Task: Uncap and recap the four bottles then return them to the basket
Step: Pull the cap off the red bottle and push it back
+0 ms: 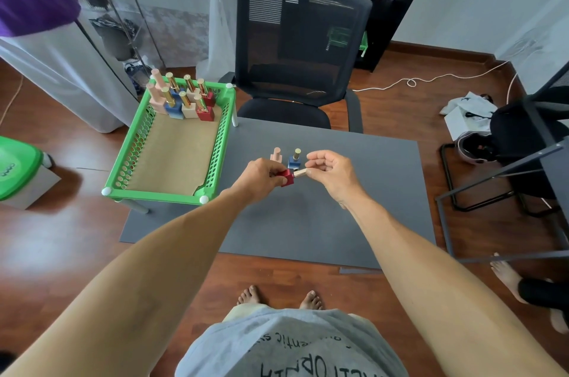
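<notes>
Red bottle (287, 177) is being held on its side above the grey mat (338, 216), approx. centre of it, gold cap (300, 173) pointing toward the person's right. Body is being gripped by the left hand (261, 176), fingers closed round it. Cap is being pinched by thumb + forefinger of the right hand (331, 172); remaining fingers of that hand are curled loosely, not touching anything. Cap is sitting against the bottle neck, no gap visible; whether it is being unscrewed or screwed back cannot be told from one frame.

Just behind the hands, two more bottles are standing upright on the mat: pink bottle (276, 155) and blue bottle (294, 160), close beside each other, both capped. Whether they have been cycled already cannot be told. A 4th bottle on the mat is not being seen; possibly hidden behind the hands.

Green basket (172, 192) is sitting at mat's left edge, well apart from the hands. A cluster of capped bottles (181, 99) is standing in its far end; near end is showing only the brown liner.

Progress est.: mid-task. Bottles are out of the basket, cap work is being done on the red one. Left: finish red, any un-cycled bottles, then all returned to basket. None of the mat bottles is back yet.
</notes>
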Available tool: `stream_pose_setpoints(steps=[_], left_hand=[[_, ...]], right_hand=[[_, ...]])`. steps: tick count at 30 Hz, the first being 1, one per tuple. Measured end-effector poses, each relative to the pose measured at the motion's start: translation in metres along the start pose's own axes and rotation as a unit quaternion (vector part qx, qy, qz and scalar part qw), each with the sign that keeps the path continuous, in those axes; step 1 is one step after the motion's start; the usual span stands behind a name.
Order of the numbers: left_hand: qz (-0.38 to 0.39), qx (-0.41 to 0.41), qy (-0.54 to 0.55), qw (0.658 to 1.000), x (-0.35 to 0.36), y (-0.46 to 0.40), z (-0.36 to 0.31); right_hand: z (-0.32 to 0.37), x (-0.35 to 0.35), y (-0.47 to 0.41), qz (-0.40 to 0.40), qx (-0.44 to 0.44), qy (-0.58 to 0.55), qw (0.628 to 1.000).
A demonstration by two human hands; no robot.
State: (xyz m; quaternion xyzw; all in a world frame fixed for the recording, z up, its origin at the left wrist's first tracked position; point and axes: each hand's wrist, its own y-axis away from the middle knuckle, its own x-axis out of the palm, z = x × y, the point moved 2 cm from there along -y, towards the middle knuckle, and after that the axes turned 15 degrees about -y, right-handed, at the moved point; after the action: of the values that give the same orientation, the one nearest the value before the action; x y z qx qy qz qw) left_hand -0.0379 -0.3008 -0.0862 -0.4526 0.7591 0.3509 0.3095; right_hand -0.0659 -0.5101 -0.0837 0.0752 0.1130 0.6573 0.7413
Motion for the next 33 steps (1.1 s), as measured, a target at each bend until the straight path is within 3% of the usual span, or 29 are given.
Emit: stream_pose_setpoints(steps=[20, 33], left_hand=[[-0.027, -0.024, 0.012, 0.999, -0.002, 0.003, 0.0], [0.005, -0.011, -0.01, 1.0, 0.0, 0.005, 0.002]], right_hand=[[-0.012, 0.001, 0.004, -0.01, 0.044, 0.025, 0.999], [-0.012, 0.002, 0.003, 0.012, 0.007, 0.021, 1.0]])
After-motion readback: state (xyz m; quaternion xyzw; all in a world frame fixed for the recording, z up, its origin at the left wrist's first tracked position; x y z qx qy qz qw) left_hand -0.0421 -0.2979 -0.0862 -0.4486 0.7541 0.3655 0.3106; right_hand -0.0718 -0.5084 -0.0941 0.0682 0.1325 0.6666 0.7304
